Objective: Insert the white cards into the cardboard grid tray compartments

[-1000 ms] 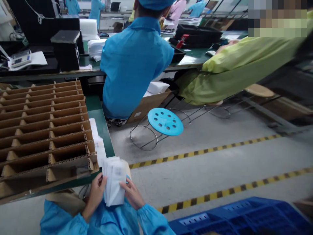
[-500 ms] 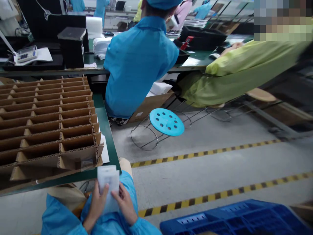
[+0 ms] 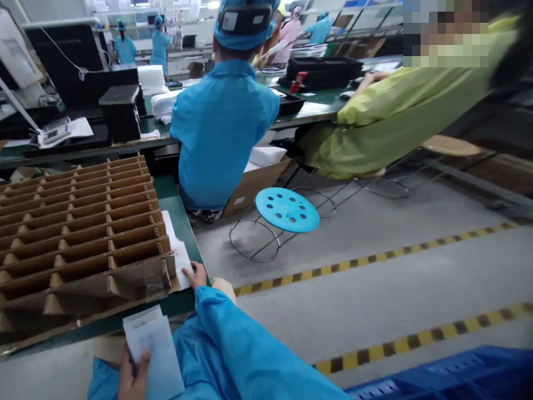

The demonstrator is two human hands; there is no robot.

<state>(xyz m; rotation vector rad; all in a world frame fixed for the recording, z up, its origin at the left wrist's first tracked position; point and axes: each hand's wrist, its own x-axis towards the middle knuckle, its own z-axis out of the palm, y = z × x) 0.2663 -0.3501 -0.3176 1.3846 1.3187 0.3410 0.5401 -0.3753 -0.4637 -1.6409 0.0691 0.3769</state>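
Note:
My left hand [image 3: 132,373] is at the bottom edge, closed around a stack of white packets [image 3: 152,347] held over my lap. My right hand [image 3: 195,275] reaches forward in a blue sleeve and rests on white packets [image 3: 179,260] lying on the green table beside the cardboard divider tray [image 3: 79,233]. Its fingers lie fairly flat on the packets; whether they grip any I cannot tell. The tray's slots look empty.
A person in blue [image 3: 222,122] sits with their back to me at the bench ahead. A person in a yellow-green coat [image 3: 395,122] leans in at the right. A round blue stool [image 3: 287,209] lies tipped on the floor. A blue crate [image 3: 437,378] sits bottom right.
Both hands held the packet stack before. Now my right hand has let go and reached up to the packets on the table; my left hand keeps the stack, lower in view.

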